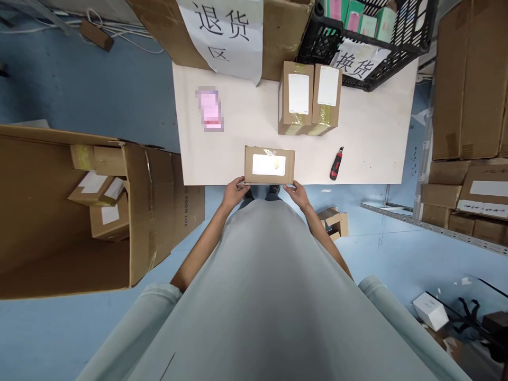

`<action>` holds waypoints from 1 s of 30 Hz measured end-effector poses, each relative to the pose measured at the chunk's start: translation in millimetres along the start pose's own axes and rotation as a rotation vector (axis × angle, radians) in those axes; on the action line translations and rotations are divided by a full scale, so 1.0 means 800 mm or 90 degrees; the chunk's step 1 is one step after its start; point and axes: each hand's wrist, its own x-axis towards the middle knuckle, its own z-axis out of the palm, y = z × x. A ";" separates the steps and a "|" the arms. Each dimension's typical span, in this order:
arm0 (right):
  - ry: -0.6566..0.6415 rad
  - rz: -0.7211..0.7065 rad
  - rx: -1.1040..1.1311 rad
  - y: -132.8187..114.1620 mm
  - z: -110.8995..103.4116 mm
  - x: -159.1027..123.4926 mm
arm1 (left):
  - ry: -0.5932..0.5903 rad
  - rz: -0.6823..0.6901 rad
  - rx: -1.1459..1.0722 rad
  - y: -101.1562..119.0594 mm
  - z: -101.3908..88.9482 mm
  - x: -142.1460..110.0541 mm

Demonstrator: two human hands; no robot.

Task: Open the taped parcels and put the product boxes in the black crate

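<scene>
A small taped cardboard box (270, 150) with a white label lies at the table's front edge, between my hands. My left hand (235, 193) grips its near left corner, and my right hand (297, 194) has its near right corner. The undersides of the fingers are partly hidden. To the right of the box, a red and black box cutter (336, 164) rests on the white table (373, 143). Farther back stand two more labelled cardboard boxes (296, 123), side by side. A blurred pink item (210, 109) lies at the back left.
A large open carton (151, 211) on the left holds several small boxes. At the table's back are a big carton (283, 32) with a paper sign and a black crate (321, 39) with green packs. Shelved boxes (444, 190) stand right; a small open box (337, 222) lies on the floor.
</scene>
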 end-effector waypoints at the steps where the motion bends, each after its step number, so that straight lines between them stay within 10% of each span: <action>1: 0.004 -0.001 -0.015 -0.001 0.001 0.002 | -0.002 0.004 0.004 0.002 0.000 0.001; 12: 0.134 -0.136 -0.102 -0.044 -0.029 0.024 | 0.085 0.178 0.000 0.042 -0.027 -0.011; 30: 0.221 -0.105 -0.097 -0.036 0.009 -0.004 | 0.034 0.112 -0.065 0.013 -0.025 -0.020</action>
